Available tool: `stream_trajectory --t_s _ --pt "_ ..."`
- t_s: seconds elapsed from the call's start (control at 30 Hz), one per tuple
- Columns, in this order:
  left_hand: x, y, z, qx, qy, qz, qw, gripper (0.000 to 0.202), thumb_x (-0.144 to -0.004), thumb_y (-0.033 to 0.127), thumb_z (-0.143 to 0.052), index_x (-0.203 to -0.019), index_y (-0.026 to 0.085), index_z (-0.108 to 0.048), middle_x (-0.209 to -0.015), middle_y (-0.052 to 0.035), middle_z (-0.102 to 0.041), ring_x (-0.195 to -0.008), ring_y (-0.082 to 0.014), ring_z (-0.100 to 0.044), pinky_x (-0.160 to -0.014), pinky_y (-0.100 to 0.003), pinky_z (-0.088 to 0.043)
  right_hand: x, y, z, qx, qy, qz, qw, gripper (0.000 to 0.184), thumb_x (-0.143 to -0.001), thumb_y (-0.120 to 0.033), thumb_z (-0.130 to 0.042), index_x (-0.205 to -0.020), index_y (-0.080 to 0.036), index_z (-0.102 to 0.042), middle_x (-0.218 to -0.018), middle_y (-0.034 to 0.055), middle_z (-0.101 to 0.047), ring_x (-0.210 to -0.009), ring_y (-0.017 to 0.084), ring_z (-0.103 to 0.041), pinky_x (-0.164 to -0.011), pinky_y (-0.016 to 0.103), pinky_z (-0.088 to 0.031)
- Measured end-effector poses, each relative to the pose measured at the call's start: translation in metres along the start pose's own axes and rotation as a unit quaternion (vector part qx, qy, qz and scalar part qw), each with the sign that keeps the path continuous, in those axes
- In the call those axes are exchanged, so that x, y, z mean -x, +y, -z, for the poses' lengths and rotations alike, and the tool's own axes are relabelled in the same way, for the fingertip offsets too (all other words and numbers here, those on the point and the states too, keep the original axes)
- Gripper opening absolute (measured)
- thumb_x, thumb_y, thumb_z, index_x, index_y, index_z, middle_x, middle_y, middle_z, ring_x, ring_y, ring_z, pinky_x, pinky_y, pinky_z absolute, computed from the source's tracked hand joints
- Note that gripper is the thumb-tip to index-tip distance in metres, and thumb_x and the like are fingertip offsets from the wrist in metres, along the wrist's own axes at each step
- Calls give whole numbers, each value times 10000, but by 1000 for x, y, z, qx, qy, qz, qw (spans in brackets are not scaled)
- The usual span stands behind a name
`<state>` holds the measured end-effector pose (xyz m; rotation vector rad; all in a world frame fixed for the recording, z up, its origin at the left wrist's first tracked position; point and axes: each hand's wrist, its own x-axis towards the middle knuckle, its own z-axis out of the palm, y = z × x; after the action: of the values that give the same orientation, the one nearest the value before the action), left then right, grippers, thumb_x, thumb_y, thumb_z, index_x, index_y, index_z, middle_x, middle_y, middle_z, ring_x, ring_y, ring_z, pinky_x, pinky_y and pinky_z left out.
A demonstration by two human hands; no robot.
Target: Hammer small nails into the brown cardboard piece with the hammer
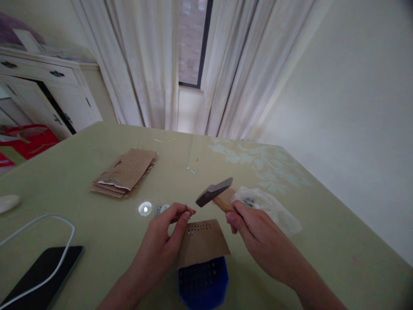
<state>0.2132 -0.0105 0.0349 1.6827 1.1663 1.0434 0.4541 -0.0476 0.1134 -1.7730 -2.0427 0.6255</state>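
Observation:
My right hand (250, 224) is closed around the wooden handle of a hammer (214, 191), its metal head raised above the table. With thumb and forefinger, my left hand (167, 232) pinches a nail (186, 208), of which only a small dark bit shows. Below the fingers, a piece of brown cardboard (204, 243) with rows of small holes lies across the top of a blue plastic basket (203, 284) with perforations. Several loose metal nails (158, 211) lie beside the left hand, partly hidden by it.
A stack of perforated cardboard pieces (129, 172) lies at the left. Behind the right hand is a clear plastic bag (271, 206). A round white disc (145, 209), a dark tablet (45, 275), a white cable (69, 237) and a white mouse (9, 203) are also on the table.

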Motion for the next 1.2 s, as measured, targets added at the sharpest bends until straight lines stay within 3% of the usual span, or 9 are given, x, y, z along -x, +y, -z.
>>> stream_trajectory --t_s 0.17,0.27,0.43,0.83,1.2 --pt "5 -2 -14 65 30 50 996 325 -1120 481 -498 -984 254 -687 -993 -37 -783 -979 -239 -744 -859 -345 -575 -25 17 -21 -85 -29 -46 995 224 -980 -418 -742 -923 -230 -634 -920 20 -682 -865 246 -629 -773 363 -422" --pt "7 -3 -20 59 39 59 996 345 -1121 500 -475 -991 255 -680 -970 -38 -760 -945 -247 -717 -824 -353 -553 -33 24 -28 -153 -33 -48 987 211 -871 -347 -826 -890 -225 -655 -881 0 -657 -824 223 -602 -742 341 -423" --pt "4 -5 -22 53 69 63 994 347 -1134 493 -443 -982 256 -647 -947 -24 -728 -917 -236 -685 -829 -354 -517 -41 30 -32 -216 -23 -48 975 237 -849 -382 -823 -890 -226 -650 -878 -1 -652 -854 224 -598 -764 338 -437" --pt "4 2 -11 71 39 86 993 350 -1052 542 -592 -952 237 -731 -957 -48 -759 -879 -230 -719 -698 -278 -559 -48 28 -37 -203 -48 -37 977 232 -888 -404 -784 -890 -231 -631 -847 -15 -621 -810 209 -574 -732 327 -420" --pt "0 -3 -15 46 64 63 995 329 -1087 482 -547 -937 238 -708 -838 -9 -711 -760 -191 -672 -664 -259 -522 -51 26 -33 -136 -47 -26 989 210 -940 -375 -756 -875 -228 -622 -859 -3 -646 -830 219 -597 -750 331 -414"
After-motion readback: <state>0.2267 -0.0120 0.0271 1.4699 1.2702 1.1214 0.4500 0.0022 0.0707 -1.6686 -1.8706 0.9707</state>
